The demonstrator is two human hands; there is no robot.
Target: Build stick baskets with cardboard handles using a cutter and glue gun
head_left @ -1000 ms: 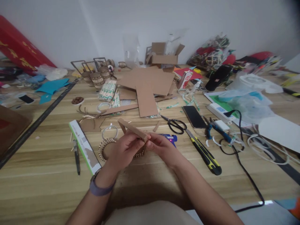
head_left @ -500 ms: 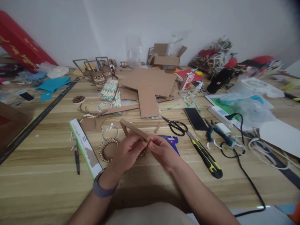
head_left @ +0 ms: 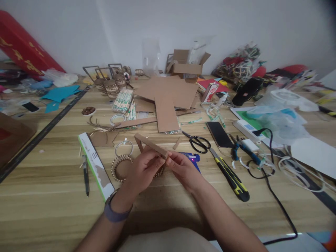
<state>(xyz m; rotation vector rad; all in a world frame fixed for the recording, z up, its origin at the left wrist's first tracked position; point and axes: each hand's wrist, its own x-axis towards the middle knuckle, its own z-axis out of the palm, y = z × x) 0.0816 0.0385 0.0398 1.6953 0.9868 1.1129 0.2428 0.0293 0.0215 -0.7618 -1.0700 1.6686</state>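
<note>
Above the front middle of the table, both my hands pinch a folded strip of brown cardboard (head_left: pixel 151 144) shaped like an angled handle. My left hand (head_left: pixel 144 168) is closed round its near part, and the fingertips of my right hand (head_left: pixel 182 168) press its near end. Beneath my hands shows part of a beaded-looking ring, mostly hidden. Left of them lies a round piece with a striped stick rim (head_left: pixel 122 168), and behind it a roll of tape (head_left: pixel 124 148). A blue glue gun (head_left: pixel 193 158) with a small red light rests partly behind my right hand.
Scissors (head_left: pixel 198 142), a phone (head_left: pixel 219 134), a yellow-black utility knife (head_left: pixel 232 176) and blue-handled pliers (head_left: pixel 244 152) lie to the right. Leftward are a long white box (head_left: pixel 96 164) and a pen (head_left: pixel 86 176). Cardboard sheets (head_left: pixel 168 91) and small stick-covered buckets (head_left: pixel 111 89) stand farther back.
Hardly anything differs. My hands keep the same grip on the cardboard strip, and the view has shifted very slightly.
</note>
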